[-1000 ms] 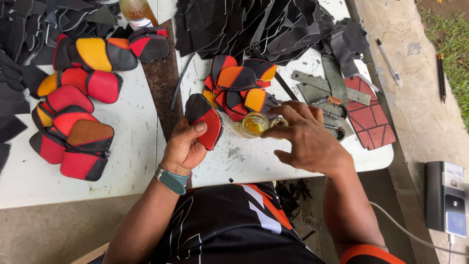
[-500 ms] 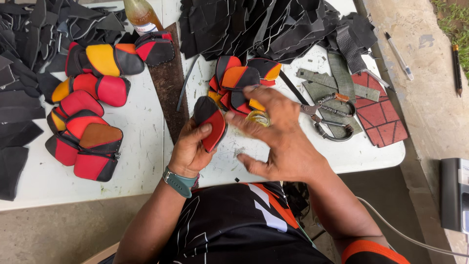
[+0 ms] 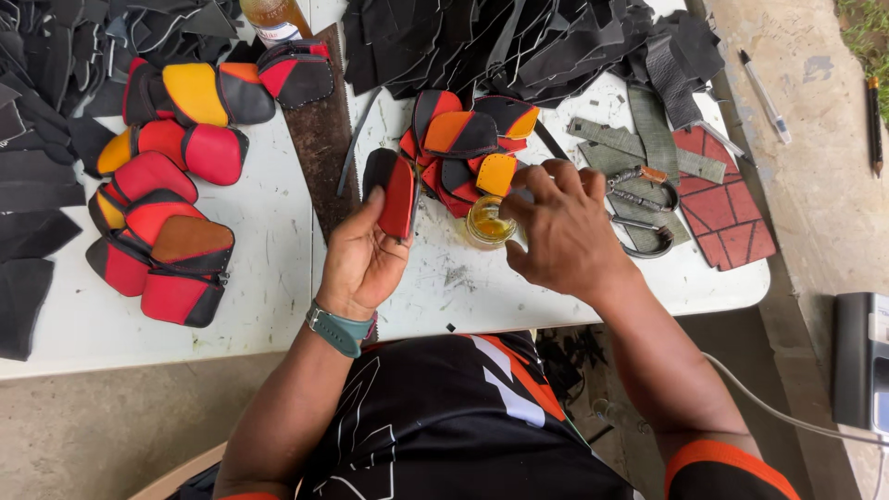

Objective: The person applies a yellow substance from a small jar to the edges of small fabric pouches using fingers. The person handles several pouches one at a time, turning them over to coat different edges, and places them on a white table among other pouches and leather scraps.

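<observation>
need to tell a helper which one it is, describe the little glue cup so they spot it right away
On the white table, look near the front edge, between the two hands. The cup sits just below the small pile of red, orange and black pieces, under the right hand's fingertips. It alone is round, clear and holds amber liquid.

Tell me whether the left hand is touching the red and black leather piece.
Touching. The head view shows the left hand gripping the red and black leather piece, thumb pressed against its black edge and fingers behind it.
</observation>
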